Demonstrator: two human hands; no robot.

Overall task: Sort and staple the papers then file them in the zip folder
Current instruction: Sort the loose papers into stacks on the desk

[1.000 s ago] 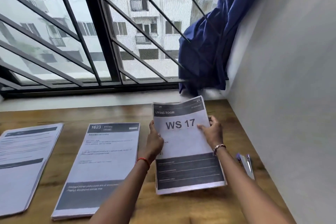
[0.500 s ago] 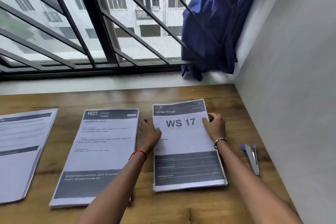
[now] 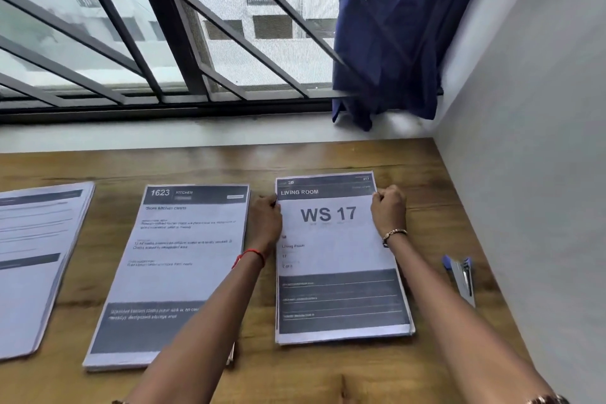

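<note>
Three stacks of printed papers lie on the wooden desk. The right stack, headed "LIVING ROOM WS 17", lies flat. My left hand holds its upper left edge with curled fingers. My right hand grips its upper right edge, fingers curled on the sheets. The middle stack, headed "1623 KITCHEN", lies untouched beside my left forearm. A third stack lies at the far left, partly cut off. A blue and silver stapler lies on the desk right of my right forearm. No zip folder is visible.
A grey wall runs close along the desk's right side. A window with black bars stands behind the white sill, and a blue curtain is bunched in the back right corner.
The "WS 17" stack, held tilted up off the desk a second ago, now lies flat on it. Both hands stayed at its upper edges. The view tilted downward.
</note>
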